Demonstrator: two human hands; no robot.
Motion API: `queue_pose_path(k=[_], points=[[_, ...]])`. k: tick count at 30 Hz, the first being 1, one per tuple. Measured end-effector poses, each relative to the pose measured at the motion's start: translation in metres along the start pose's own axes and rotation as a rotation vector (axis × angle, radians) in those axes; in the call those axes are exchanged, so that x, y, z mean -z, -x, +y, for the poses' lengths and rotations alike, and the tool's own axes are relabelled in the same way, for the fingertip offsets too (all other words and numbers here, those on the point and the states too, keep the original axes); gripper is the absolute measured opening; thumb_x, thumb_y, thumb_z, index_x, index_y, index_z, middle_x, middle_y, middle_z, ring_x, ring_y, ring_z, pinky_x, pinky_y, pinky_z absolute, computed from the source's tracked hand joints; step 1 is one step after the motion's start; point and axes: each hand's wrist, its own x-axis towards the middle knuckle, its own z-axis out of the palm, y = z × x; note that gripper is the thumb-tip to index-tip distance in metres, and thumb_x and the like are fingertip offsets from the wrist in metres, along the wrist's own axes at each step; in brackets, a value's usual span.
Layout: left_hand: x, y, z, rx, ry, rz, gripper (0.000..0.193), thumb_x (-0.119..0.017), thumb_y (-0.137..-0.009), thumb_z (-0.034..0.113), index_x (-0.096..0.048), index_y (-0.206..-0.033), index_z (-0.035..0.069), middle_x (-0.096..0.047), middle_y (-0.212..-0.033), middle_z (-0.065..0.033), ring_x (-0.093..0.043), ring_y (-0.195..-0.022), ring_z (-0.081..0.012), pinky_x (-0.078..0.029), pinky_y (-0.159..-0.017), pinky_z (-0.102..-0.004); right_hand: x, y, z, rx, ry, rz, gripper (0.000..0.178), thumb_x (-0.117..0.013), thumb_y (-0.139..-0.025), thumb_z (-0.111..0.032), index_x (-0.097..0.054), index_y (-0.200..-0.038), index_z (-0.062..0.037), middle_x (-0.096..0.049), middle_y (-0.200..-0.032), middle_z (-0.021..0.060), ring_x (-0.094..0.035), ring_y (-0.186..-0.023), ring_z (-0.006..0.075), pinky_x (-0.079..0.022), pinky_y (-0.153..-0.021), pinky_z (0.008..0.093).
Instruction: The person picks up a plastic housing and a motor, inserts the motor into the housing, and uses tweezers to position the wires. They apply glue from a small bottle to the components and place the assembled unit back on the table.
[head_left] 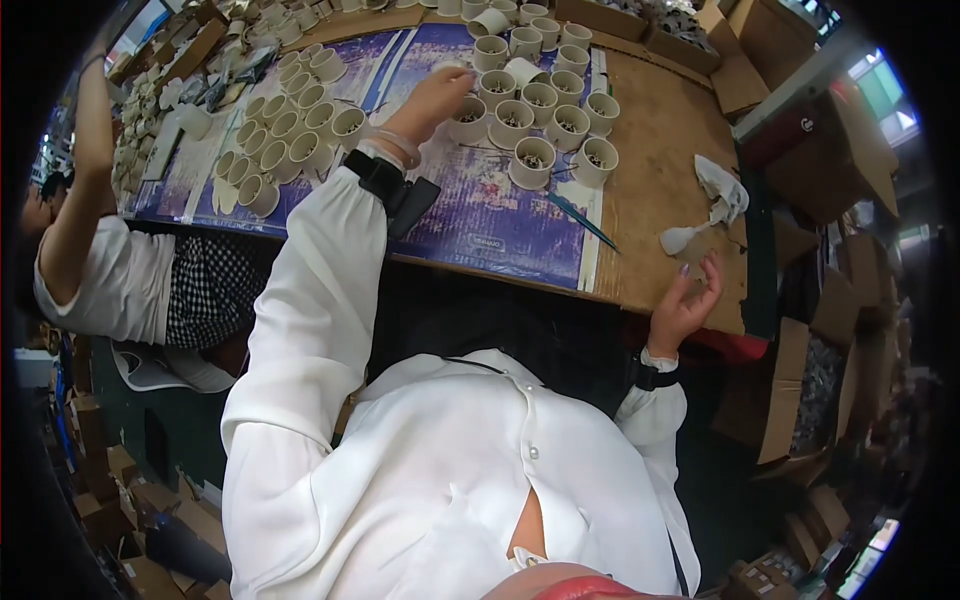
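My left hand (437, 103) reaches over the table to a group of small white cups, its fingers curled together beside a cup (468, 128) at the group's left edge. Whether anything sits between those fingers I cannot make out. Small dark and metallic pieces lie in many of these cups, such as the front cup (532, 163) and the right-hand cup (594, 163). At the table's near right edge my right hand (688, 303) is open, fingers apart and holding nothing. Just beyond it lie a small white rounded piece with a narrow neck (678, 240) and a crumpled white tissue (724, 188).
A blue thin pointed tool (583, 221) rests on the purple printed cardboard (480, 225). More white cups (283, 128) stand to the left. A co-worker's arm (92, 150) reaches in at the far left. Cardboard boxes (790, 390) stand right of the table.
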Motion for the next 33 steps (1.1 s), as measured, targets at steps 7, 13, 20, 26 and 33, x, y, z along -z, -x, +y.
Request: queue_pose_path(k=[7,13,20,26,33], points=[[0.022,-0.040,-0.015,-0.210,-0.690,0.259,0.050,-0.062,-0.079,0.027,-0.059,-0.125,0.007,-0.065,-0.114,-0.0196,-0.062,-0.106,-0.0352,-0.049,-0.087,-0.0390,-0.003,0.000,-0.014,-0.019,0.029,-0.005,0.026,-0.056,-0.092,0.000,-0.050,-0.117,0.0009,-0.051,-0.129,0.0169,-0.048,-0.121,0.0263,-0.035,-0.105,0.0365],[0.044,-0.064,-0.046,-0.331,-0.692,0.132,0.050,-0.062,-0.078,0.028,-0.060,-0.124,0.008,-0.064,-0.116,-0.0219,-0.063,-0.105,-0.0375,-0.049,-0.088,-0.0419,-0.024,-0.020,-0.061,0.011,-0.188,-0.141,0.023,-0.058,-0.090,0.000,-0.054,-0.113,0.0001,-0.053,-0.126,0.0169,-0.052,-0.117,0.0259,-0.038,-0.101,0.0352],[0.045,0.035,0.008,-0.248,0.108,0.125,0.045,-0.063,-0.091,0.026,-0.055,-0.129,0.003,-0.064,-0.117,-0.0134,-0.066,-0.100,-0.0230,-0.055,-0.081,-0.0333,-0.057,-0.054,-0.103,0.019,-0.242,-0.630,0.023,-0.062,-0.087,-0.003,-0.058,-0.110,-0.0006,-0.063,-0.110,0.0110,-0.060,-0.101,0.0201,-0.045,-0.091,0.0308],[0.023,0.110,0.001,-0.005,0.725,-0.245,0.041,-0.057,-0.097,0.026,-0.052,-0.131,0.002,-0.062,-0.118,-0.0081,-0.064,-0.101,-0.0169,-0.056,-0.079,-0.0305,-0.122,-0.050,-0.102,-0.152,-0.295,-1.084,0.029,-0.065,-0.087,-0.009,-0.058,-0.116,-0.0031,-0.066,-0.103,0.0073,-0.062,-0.090,0.0154,-0.048,-0.082,0.0280],[0.014,0.129,-0.008,0.017,0.788,-0.295,0.045,-0.051,-0.100,0.032,-0.049,-0.133,0.002,-0.063,-0.118,-0.0086,-0.064,-0.099,-0.0158,-0.056,-0.078,-0.0287,-0.140,-0.044,-0.115,-0.229,-0.228,-1.037,0.036,-0.066,-0.088,-0.011,-0.056,-0.122,-0.0047,-0.064,-0.109,0.0056,-0.060,-0.094,0.0140,-0.049,-0.085,0.0281]])
